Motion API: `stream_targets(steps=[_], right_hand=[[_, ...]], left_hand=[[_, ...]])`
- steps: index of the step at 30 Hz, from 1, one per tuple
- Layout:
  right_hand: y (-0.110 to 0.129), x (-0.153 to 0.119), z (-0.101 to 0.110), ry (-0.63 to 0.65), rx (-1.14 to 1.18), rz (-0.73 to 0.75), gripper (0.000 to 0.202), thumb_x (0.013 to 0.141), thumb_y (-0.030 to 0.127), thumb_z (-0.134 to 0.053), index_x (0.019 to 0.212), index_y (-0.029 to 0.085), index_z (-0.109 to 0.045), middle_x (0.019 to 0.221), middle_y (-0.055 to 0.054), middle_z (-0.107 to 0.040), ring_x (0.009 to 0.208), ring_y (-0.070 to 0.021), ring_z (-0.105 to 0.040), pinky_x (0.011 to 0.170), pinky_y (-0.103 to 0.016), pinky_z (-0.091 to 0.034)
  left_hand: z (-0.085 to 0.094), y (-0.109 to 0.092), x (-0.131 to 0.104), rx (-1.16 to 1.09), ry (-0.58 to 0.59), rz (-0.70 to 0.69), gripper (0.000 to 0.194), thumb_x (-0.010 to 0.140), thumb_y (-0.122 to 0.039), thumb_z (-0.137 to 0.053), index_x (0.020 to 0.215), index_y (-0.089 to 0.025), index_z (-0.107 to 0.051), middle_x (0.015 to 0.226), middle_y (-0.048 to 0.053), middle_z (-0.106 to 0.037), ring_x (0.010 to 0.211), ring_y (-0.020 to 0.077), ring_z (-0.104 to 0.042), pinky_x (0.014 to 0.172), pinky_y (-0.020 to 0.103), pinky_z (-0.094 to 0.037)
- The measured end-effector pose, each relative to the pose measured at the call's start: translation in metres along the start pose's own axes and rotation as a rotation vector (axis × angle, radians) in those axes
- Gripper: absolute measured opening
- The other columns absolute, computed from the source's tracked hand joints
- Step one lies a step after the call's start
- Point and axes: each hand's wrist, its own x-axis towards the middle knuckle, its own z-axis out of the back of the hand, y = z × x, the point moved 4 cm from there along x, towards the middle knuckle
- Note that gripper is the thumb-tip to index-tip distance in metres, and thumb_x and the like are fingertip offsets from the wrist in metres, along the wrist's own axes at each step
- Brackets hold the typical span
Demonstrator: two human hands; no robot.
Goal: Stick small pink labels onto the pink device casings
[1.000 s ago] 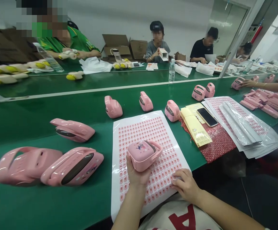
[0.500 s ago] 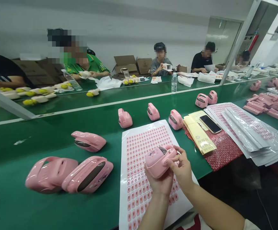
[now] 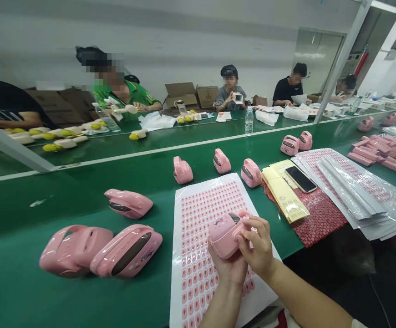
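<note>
A rounded pink plastic device [image 3: 223, 237] with a top handle, a dark window and a printed pattern is held above the sticker sheet. My left hand [image 3: 230, 269] cups it from below, fingers wrapped round its underside. With bent fingers, my right hand [image 3: 257, 241] grips its right end by the handle, thumb and fingertips pressed on the shell. Anything small under those fingertips is hidden. Beneath both hands lies a white sheet of small pink stickers [image 3: 198, 207], in rows.
Similar pink devices [image 3: 128, 250] stand to the left and along the far side of the green table [image 3: 10, 218]. On the right are yellow papers [image 3: 283, 191], a phone [image 3: 301, 178], red bubble wrap [image 3: 324, 214] and plastic-covered sheets [image 3: 351, 182]. Several people sit opposite, beyond a water bottle [image 3: 249, 122].
My right fingers have shifted from around the handle to the device's side just below it, curling more. My left hand still cups the device. The whole view has shifted slightly.
</note>
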Motion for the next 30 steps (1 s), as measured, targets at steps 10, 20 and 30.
stream_targets(steps=[10,20,30], right_hand=[[-0.03,-0.003,0.0,0.156,0.051,-0.354,0.041,0.084,0.036,-0.046,0.121,0.021,-0.037,0.112,-0.012,-0.047,0.105,-0.0239,-0.048,0.087,-0.043,-0.045],[-0.033,-0.092,0.032,0.654,-0.081,-0.043,0.026,0.078,0.027,-0.058,0.104,0.024,-0.057,0.105,-0.009,-0.055,0.094,-0.0246,-0.053,0.078,-0.04,-0.05],[-0.034,-0.083,0.031,0.572,0.059,-0.123,0.015,0.081,0.023,-0.052,0.068,0.021,-0.058,0.084,-0.006,-0.059,0.08,-0.0208,-0.056,0.068,-0.039,-0.049]], left_hand=[[0.005,0.005,-0.004,0.051,-0.074,-0.079,0.047,0.08,-0.039,-0.045,0.121,-0.017,-0.047,0.11,0.012,-0.063,0.102,0.0225,-0.059,0.088,0.032,-0.047],[0.008,-0.024,-0.01,0.14,-0.113,-0.221,0.036,0.089,-0.034,-0.033,0.119,-0.02,-0.048,0.109,0.009,-0.065,0.108,0.0248,-0.056,0.091,0.042,-0.046],[0.005,-0.031,-0.015,0.39,-0.002,-0.213,0.035,0.08,-0.04,-0.052,0.108,-0.019,-0.056,0.11,0.009,-0.063,0.099,0.0235,-0.06,0.087,0.038,-0.048]])
